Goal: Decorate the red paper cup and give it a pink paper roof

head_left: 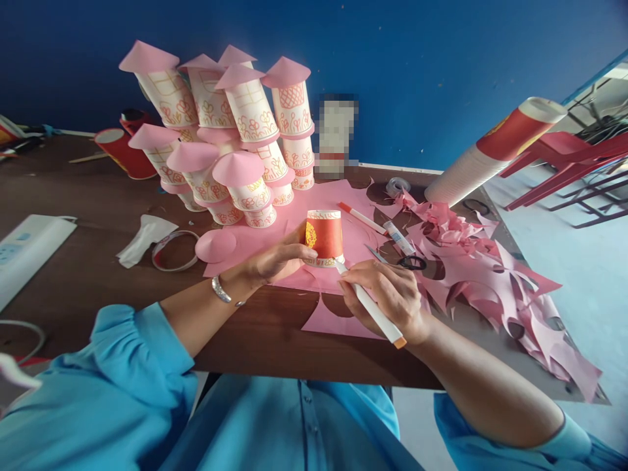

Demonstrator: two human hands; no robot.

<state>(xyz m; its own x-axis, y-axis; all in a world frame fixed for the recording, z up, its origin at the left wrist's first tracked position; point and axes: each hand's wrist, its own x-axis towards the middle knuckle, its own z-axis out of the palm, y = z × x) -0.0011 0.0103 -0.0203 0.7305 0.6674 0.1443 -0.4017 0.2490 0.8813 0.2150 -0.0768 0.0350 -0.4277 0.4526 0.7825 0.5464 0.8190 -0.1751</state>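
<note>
A red and white paper cup [328,237] stands upside down on pink paper [289,278], with gold print on its left side and drawn marks on its white bands. My left hand [284,254] grips the cup from the left, thumb across its front. In my right hand [385,294] is a white marker pen [375,314] with an orange end, its tip at the cup's lower white band. Scissors [409,262] with black handles lie just beyond my right hand. Close by are a red and white marker [363,218] and a glue stick [399,238].
Decorated cup towers [252,111] with pink cone roofs stand at the back left. Pink paper scraps [471,268] cover the right side. A tall stack of paper cups [490,154] leans at the right edge. A tape roll [175,250] and a pink cone [216,246] lie left.
</note>
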